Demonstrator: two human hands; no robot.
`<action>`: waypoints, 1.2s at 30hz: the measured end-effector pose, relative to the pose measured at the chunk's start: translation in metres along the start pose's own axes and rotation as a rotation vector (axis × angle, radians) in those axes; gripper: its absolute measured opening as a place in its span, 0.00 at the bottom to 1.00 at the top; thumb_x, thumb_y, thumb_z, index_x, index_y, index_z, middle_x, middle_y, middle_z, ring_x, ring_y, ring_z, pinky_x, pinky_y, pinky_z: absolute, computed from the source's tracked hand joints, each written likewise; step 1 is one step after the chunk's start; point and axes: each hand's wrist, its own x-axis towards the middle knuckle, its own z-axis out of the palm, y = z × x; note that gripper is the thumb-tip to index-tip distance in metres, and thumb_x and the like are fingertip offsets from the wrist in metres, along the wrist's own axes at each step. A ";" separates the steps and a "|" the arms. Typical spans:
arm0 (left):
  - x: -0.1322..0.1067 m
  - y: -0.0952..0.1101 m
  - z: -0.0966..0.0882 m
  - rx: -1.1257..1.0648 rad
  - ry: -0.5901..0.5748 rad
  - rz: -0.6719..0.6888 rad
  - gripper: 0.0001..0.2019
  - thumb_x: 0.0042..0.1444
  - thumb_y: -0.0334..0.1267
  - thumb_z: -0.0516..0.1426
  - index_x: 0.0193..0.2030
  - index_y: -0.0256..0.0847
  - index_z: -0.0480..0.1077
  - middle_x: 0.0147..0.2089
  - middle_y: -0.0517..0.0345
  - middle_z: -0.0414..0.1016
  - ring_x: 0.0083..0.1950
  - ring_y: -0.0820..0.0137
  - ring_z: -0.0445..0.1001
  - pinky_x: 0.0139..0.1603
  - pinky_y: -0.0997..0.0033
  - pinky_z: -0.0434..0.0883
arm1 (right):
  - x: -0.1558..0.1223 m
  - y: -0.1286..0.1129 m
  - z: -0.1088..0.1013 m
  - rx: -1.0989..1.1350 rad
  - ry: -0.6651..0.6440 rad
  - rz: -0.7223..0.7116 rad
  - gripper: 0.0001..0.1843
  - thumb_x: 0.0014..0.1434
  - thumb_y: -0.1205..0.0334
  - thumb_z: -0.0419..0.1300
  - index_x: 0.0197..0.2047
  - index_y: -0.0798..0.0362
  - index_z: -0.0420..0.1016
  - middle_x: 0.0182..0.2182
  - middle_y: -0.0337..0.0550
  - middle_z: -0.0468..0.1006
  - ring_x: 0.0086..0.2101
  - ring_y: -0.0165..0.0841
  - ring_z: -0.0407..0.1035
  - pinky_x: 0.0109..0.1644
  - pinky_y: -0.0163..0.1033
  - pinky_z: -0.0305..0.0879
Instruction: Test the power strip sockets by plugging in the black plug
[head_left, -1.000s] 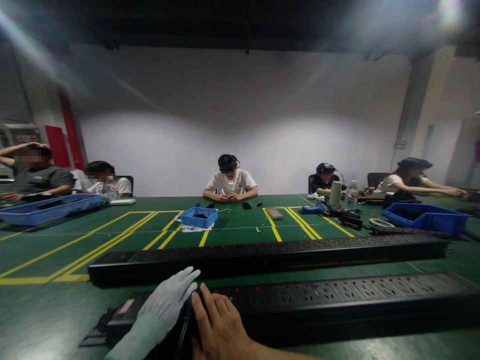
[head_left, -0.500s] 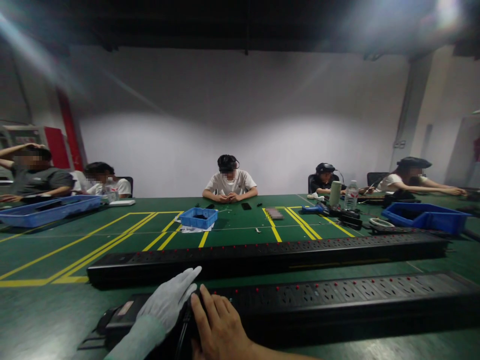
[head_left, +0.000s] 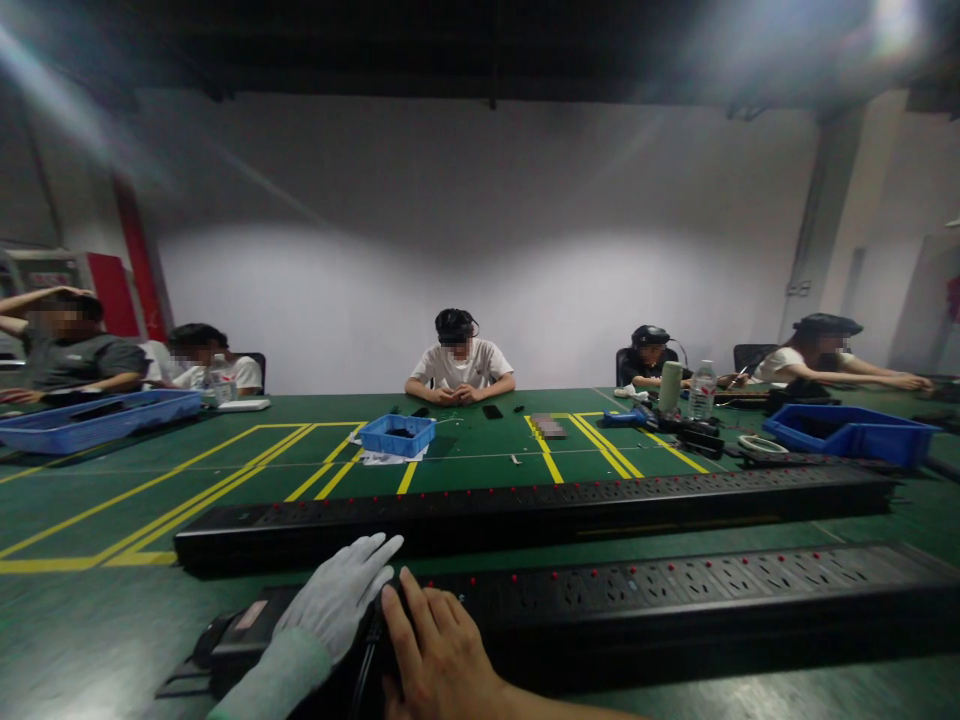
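Note:
A long black power strip (head_left: 675, 600) with several sockets and red switches lies across the green table (head_left: 97, 620) right in front of me. My left hand (head_left: 337, 595), in a light grey glove, rests flat with fingers stretched out on the strip's left end. My bare right hand (head_left: 435, 645) lies beside it on the same end, fingers extended over the strip's top. A black cable runs down between the two hands. A second long black power strip (head_left: 525, 510) lies parallel just beyond.
Yellow lines mark the green table. A small blue tray (head_left: 397, 435) sits mid-table, a large blue bin (head_left: 90, 418) at far left, another blue bin (head_left: 855, 435) at right with bottles (head_left: 703, 392) and tools. Several people sit along the far edge.

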 end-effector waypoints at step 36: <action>-0.019 -0.009 0.028 0.129 -0.037 -0.004 0.23 0.56 0.29 0.43 0.52 0.45 0.72 0.53 0.55 0.76 0.54 0.67 0.74 0.54 0.69 0.72 | 0.001 0.002 0.006 -0.014 0.014 -0.027 0.42 0.59 0.49 0.52 0.69 0.63 0.45 0.63 0.66 0.59 0.51 0.51 0.64 0.50 0.50 0.65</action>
